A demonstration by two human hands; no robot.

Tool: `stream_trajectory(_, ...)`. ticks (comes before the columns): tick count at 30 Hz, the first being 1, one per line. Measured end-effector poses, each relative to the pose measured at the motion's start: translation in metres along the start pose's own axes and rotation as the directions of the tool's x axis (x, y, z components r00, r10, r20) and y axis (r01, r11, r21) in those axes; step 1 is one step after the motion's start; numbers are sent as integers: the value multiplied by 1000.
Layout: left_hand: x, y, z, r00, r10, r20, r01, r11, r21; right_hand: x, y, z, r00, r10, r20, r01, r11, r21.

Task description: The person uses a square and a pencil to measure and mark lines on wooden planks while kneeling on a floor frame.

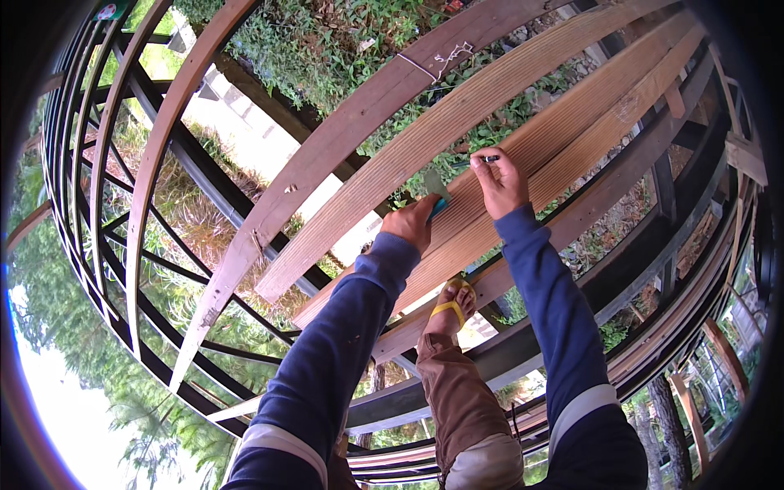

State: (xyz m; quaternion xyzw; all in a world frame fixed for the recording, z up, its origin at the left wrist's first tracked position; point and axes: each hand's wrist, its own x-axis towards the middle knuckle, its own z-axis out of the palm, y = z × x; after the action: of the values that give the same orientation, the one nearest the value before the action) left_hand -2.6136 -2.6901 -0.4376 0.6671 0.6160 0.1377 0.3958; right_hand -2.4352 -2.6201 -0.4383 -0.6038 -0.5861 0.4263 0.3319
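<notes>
A: Which features were largest around the ribbed plank (563, 118)?

B: Greenery (327, 61) lay below and beyond it. A black metal frame (220, 196) extended to its left, the bars bent toward the rim of the view.

A: And the timber?

B: The ribbed plank ran obliquely beneath the hands. A paler board (392, 167) lay on its far side, separated by a gap; a similar brown board (604, 131) lay close along its near side.

A: What of the person?

B: A trousered leg (457, 392) reached up from the near side of the ribbed plank, ending in a foot (447, 320) with a yellow sandal strap (447, 308).

A: How were the hands disposed?

B: The left hand (408, 224), at the plank's far edge, was closed around a teal tool (439, 207), whose exact kind was unclear. The right hand (502, 184), above the plank and farther right, pinched a slim dark pen-like stick (491, 158) between thumb and fingers.

A: Where were these held things?

B: The teal tool was at the plank's far edge; the stick, the smallest item, was over the plank.
</notes>
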Motion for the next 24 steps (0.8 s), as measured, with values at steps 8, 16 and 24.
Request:
stream_trajectory(8, -1, -1, 3, 1000, -7, 2, 7, 1000, 20, 2, -8, 0, 986, -130, 105, 145, 978, -150)
stream_trajectory(16, -1, -1, 2, 1000, 6, -2, -6, 999, 34, 13, -13, 6, 935, -208, 287, 299, 898, -323)
stream_trajectory(24, 1, 1, -2, 999, 2, 42, -3, 1000, 30, 27, -5, 25, 912, -176, 370, 331, 848, -413)
